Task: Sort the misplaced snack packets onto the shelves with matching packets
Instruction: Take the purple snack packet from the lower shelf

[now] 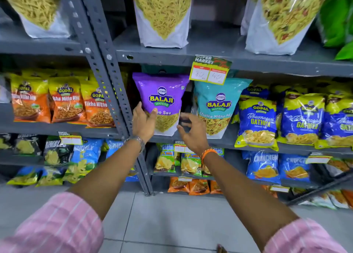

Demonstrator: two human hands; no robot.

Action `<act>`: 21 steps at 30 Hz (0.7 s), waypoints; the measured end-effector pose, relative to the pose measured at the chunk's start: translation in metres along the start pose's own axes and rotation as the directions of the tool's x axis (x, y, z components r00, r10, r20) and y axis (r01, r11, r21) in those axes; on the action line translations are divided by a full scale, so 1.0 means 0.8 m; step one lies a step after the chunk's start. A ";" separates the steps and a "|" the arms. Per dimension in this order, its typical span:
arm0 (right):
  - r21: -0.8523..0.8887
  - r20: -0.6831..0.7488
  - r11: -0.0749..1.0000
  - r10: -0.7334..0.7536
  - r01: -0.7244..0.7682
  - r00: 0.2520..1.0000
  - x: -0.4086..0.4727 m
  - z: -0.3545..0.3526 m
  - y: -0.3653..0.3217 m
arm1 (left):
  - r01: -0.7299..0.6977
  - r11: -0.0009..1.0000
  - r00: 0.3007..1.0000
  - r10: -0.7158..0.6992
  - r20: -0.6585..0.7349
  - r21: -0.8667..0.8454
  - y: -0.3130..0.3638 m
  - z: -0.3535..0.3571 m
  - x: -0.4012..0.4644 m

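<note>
A purple Balaji sev packet (162, 92) stands upright on the middle grey shelf (219, 142). My left hand (142, 124) rests against its lower left side, thumb and fingers touching the front. My right hand (191, 132) hovers just right of the packet with fingers spread and curled, holding nothing. A teal Balaji Khatta Mitha packet (217, 104) stands right of it, separated by a dark gap.
Blue Gopal Gathiya packets (257, 121) fill the shelf's right side; orange Gopal Tikha Mitha packets (65, 104) sit in the left bay. Large clear sev bags (162, 18) stand above. A price tag (210, 70) hangs from the upper shelf edge. Lower shelves hold small chip packets.
</note>
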State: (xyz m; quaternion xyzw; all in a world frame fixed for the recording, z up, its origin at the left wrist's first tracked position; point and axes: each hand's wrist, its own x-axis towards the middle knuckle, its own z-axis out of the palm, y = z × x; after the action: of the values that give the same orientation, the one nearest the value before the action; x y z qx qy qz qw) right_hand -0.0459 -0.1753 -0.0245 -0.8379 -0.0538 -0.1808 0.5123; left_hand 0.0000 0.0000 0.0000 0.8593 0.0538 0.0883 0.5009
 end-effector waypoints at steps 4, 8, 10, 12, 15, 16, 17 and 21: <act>0.079 0.029 0.955 0.284 -0.286 0.958 0.025 0.022 0.020 | 0.176 0.953 0.984 -0.169 0.050 -0.246 -0.002 0.010 0.046; 0.099 0.107 0.919 0.371 -0.381 0.923 0.049 0.044 0.044 | 0.165 0.913 0.986 -0.150 0.071 -0.372 -0.022 0.016 0.081; 0.079 0.114 0.924 0.365 -0.375 0.924 0.064 0.053 0.060 | 0.130 0.902 0.991 -0.112 0.067 -0.413 -0.022 0.017 0.091; 0.093 0.142 0.929 0.343 -0.357 0.928 0.075 0.060 0.073 | 0.093 0.890 0.996 -0.075 0.058 -0.447 -0.017 0.017 0.091; 0.179 0.207 0.908 0.342 -0.379 0.917 0.085 0.063 0.076 | 0.036 0.881 0.999 -0.031 0.020 -0.472 -0.020 0.021 0.093; 0.206 0.232 0.904 0.327 -0.375 0.916 0.086 0.064 0.074 | 0.020 0.884 1.000 -0.021 0.003 -0.467 -0.020 0.021 0.091; 0.216 0.250 0.903 0.317 -0.372 0.915 0.087 0.067 0.075 | 0.007 0.887 1.000 -0.019 -0.020 -0.463 -0.020 0.022 0.089; 0.251 0.251 0.893 0.312 -0.373 0.916 0.083 0.078 0.081 | -0.047 0.902 0.996 0.011 -0.086 -0.430 -0.022 0.022 0.072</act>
State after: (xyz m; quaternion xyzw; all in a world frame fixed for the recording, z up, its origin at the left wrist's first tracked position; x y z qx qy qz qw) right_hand 0.0491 -0.1569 -0.0805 -0.7627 0.0169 0.0096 0.6465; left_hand 0.0602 0.0043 -0.0180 0.7236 0.0405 0.1405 0.6745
